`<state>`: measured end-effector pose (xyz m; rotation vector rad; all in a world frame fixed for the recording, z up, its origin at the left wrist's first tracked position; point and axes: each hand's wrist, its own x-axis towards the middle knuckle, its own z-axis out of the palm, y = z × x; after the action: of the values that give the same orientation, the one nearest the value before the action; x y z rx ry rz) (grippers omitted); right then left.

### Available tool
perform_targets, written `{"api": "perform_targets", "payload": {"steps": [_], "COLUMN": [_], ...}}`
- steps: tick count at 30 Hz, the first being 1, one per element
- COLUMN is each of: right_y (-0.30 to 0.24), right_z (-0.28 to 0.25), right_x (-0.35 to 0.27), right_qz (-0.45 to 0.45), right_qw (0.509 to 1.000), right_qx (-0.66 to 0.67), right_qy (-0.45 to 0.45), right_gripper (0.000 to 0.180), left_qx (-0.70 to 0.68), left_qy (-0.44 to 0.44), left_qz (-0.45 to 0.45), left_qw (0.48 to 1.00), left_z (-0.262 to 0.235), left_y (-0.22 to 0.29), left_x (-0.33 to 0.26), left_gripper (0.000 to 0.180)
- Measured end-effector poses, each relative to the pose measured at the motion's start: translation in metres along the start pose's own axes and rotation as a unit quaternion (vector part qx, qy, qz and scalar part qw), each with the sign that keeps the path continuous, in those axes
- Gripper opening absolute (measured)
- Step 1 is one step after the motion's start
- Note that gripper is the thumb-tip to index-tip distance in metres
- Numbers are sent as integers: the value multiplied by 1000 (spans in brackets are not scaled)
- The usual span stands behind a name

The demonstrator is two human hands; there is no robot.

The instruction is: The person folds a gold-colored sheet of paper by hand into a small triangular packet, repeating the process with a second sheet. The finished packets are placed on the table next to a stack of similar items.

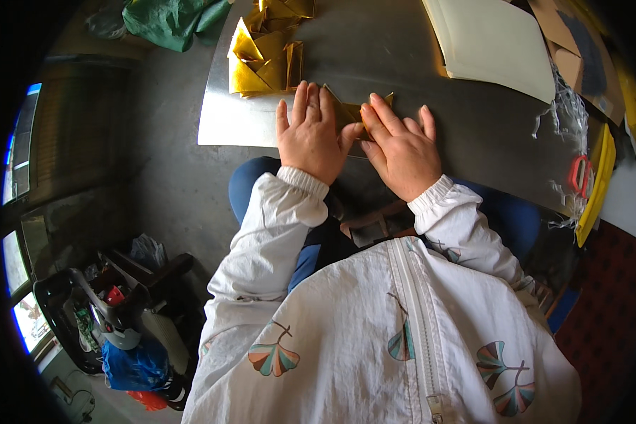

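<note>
Two flat open grips, left hand (309, 138) and right hand (401, 150), pressing gold folded paper (352, 114) lying between and under fingertips

gold folded paper (351, 113), flat on table

The folded paper piece (352, 113) under the two hands was shiny gold, the same gold as the pile of folded pieces (265, 53) lying on the dull grey metal worktop (431, 92). The jacket sleeves (275, 233) were white, printed with fan-shaped leaves in teal, orange and pink, over blue trousers (251, 180). A cream stack of sheets (494, 42), orange-handled scissors (580, 175), a yellow tray edge (599, 185) and a green cloth (173, 20) lay about.
</note>
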<state>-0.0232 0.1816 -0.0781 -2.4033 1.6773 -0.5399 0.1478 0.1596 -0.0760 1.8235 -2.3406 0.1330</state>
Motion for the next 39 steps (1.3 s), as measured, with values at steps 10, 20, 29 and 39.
{"api": "perform_targets", "payload": {"steps": [10, 20, 29, 39], "right_y": [0, 0, 15, 7], "right_z": [7, 11, 3, 3], "right_x": [-2, 0, 2, 16], "right_qz": [-3, 11, 8, 82], "right_qw": [1000, 999, 999, 994], "right_qx": [-13, -34, 33, -60], "right_qy": [27, 14, -6, -28], "right_gripper": [46, 47, 53, 58], "left_qx": [-9, 78, -88, -149], "left_qy": [57, 16, 81, 40], "left_qz": [15, 87, 58, 11], "left_qw": [998, 993, 991, 988], "left_z": [12, 11, 14, 15], "left_y": [-3, -12, -1, 12], "left_x": [21, 38, 13, 1], "left_gripper": [49, 50, 54, 56]}}
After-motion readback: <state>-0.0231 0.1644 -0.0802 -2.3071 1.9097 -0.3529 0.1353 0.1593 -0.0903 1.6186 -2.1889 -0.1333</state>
